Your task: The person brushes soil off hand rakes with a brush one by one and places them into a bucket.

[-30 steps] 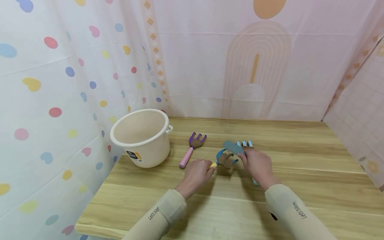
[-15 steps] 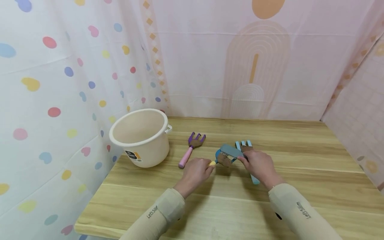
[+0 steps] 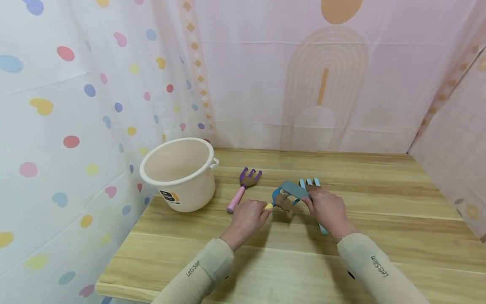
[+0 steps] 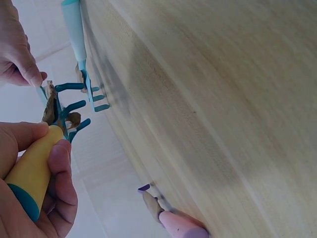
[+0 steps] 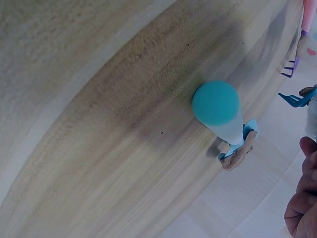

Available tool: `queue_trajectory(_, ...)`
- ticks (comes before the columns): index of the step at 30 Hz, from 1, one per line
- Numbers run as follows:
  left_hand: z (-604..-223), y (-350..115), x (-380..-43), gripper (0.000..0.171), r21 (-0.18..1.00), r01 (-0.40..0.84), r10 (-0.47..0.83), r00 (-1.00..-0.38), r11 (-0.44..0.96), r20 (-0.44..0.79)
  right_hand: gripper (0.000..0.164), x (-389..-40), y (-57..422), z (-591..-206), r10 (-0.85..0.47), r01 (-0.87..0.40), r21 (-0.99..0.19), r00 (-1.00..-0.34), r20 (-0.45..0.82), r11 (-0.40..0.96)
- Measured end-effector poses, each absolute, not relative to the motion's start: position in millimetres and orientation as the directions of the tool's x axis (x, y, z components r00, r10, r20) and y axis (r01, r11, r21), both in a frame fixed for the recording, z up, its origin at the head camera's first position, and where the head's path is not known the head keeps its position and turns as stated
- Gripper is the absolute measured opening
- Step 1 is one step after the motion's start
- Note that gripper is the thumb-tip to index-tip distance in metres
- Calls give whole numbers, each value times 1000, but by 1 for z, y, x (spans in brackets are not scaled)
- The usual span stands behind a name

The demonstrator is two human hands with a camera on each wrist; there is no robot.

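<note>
My left hand (image 3: 248,217) grips the yellow handle of a small blue hand rake (image 4: 74,106), with brown dirt caked on its head. My right hand (image 3: 328,211) holds a scrub brush (image 3: 294,189) with a grey-blue back; pale bristles (image 5: 312,116) show in the right wrist view. In the head view the brush overlaps the blue rake's head. Under the right hand, a light blue hand rake (image 3: 323,229) lies on the table, partly hidden, with dirt near its tines. To the left lies another dirty hand rake (image 3: 237,198), with purple tines and a pink handle.
A cream bucket (image 3: 206,190) with a side handle stands at the back left of the wooden table (image 3: 398,202). Patterned curtains (image 3: 247,84) hang behind and on both sides. The table's left edge runs below the bucket.
The brush has shifted down onto the blue rake's head from just above it, and its tilt has changed slightly. My left hand keeps nearly the same place; the other rakes and bucket stay put.
</note>
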State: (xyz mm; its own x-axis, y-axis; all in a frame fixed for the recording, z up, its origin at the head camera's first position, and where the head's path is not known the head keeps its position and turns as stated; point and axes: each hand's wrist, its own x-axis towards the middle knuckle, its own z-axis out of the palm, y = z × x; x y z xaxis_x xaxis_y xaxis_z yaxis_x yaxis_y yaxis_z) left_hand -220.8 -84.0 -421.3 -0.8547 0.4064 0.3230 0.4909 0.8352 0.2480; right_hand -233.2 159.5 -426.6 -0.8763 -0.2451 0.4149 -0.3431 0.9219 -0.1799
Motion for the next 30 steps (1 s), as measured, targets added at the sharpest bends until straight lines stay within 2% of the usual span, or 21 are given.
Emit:
queue_trajectory(20,-426,-86,-222,35,245,479,389,-857,843,337,30,-232,162,-424,-141,-208,-304,-963,228,930)
queue_trajectory(30,-427,-89,-223,27,295,463,371,-873,836,317,27,-231,163,-418,-90,-185,-378,-962,256,907)
